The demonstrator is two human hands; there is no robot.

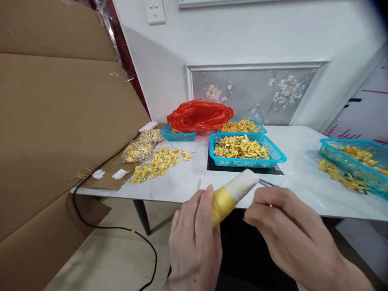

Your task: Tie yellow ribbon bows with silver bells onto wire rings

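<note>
My left hand (194,238) is wrapped round a white tube wound with yellow ribbon (223,204), holding it tilted above the table's front edge. The tube's bare white end (244,182) points up and to the right. Just right of it, my right hand (291,226) is closed, thumb and fingers pressed together. Whatever lies between those fingers, if anything, is hidden. Behind my right hand a slim metal tool (266,182) lies on the table, partly covered.
A blue basket (247,163) of yellow ribbon pieces with beads stands on the white table (178,190). More pieces (160,161) lie loose at left near bagged ones (141,147). A red plastic bag (200,115) is behind; another blue basket (354,155) stands right. Cardboard (60,121) rises at left.
</note>
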